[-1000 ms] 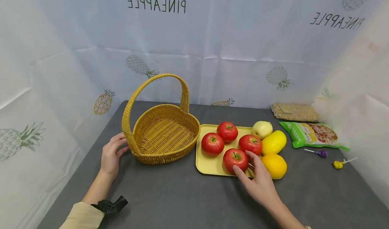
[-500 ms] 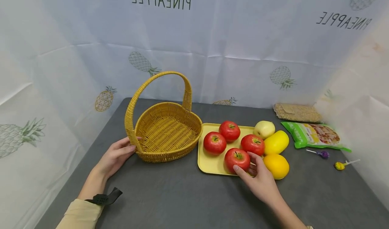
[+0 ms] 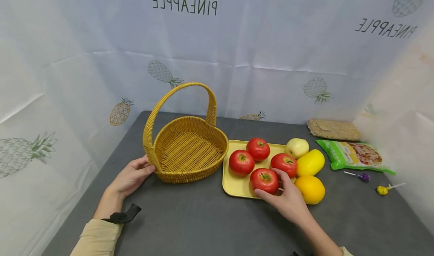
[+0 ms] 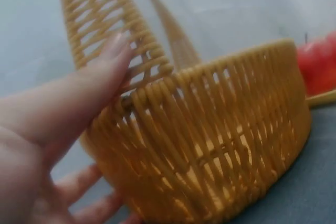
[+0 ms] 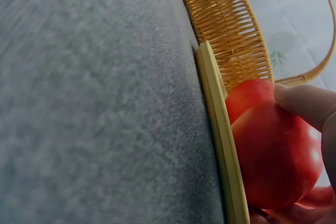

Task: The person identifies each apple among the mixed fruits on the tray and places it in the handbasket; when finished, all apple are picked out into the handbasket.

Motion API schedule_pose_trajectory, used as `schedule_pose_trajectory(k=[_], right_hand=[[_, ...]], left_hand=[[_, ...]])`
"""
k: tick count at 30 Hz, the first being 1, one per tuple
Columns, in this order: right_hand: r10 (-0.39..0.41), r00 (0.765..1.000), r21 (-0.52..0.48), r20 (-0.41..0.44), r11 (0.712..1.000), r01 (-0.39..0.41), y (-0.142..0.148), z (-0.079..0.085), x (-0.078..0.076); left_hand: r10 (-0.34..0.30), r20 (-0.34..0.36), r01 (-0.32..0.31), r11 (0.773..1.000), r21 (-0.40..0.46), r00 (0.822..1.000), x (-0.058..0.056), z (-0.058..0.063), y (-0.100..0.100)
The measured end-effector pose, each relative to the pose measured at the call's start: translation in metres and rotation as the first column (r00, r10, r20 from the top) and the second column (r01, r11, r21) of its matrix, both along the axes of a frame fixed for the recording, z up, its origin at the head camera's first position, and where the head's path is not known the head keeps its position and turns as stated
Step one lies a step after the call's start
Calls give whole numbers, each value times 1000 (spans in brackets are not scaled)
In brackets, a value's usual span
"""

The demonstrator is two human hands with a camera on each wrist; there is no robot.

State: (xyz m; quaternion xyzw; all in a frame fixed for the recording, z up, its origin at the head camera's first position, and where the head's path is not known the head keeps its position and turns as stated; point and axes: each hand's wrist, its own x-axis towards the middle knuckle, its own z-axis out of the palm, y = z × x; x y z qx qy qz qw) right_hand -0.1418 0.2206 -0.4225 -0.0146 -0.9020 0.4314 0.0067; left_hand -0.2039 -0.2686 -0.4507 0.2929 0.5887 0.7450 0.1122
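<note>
A golden wicker basket (image 3: 190,177) with a tall arched handle stands upright at the left of the table, its inside showing no contents. My left hand (image 3: 132,177) holds its left end. In the left wrist view the thumb (image 4: 105,72) lies against the foot of the handle, and the other fingers reach round the basket's side, partly hidden. My right hand (image 3: 289,199) grips the front red apple (image 3: 264,180), thumb on the near side and fingers on the far right. This apple rests on a pale yellow tray (image 3: 234,188), beside other red apples (image 3: 241,162).
Right of the apples lie a pale green-yellow fruit (image 3: 297,148), a yellow mango-shaped fruit (image 3: 310,163) and an orange-yellow round fruit (image 3: 310,190). Farther right are a green food packet (image 3: 356,155), a bag of grains (image 3: 333,129), a purple lollipop (image 3: 364,177) and a yellow lollipop (image 3: 382,190).
My left hand has come up to the basket's left end and taken hold there. My right hand has closed more firmly round the front apple, which stays on the tray. The view shifts slightly.
</note>
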Motion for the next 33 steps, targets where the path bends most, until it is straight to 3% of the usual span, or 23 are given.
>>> schedule_pose_trajectory(k=[9,14,20,33], right_hand=[[-11,999,-57,-33,998,10,-3,16,1],[13,997,-122,-72,992,-22,-6,28,1],[61,996,-186,-62,980,-72,-12,42,-8],[163,985,-179,-62,969,-172,-42,66,-34]], left_hand=[[63,27,-62,998,-26,998,4,-5,1],[59,20,-59,998,-26,998,4,-6,0],[86,20,-85,996,-22,996,3,-8,2],[119,17,-119,993,17,993,3,-6,7]])
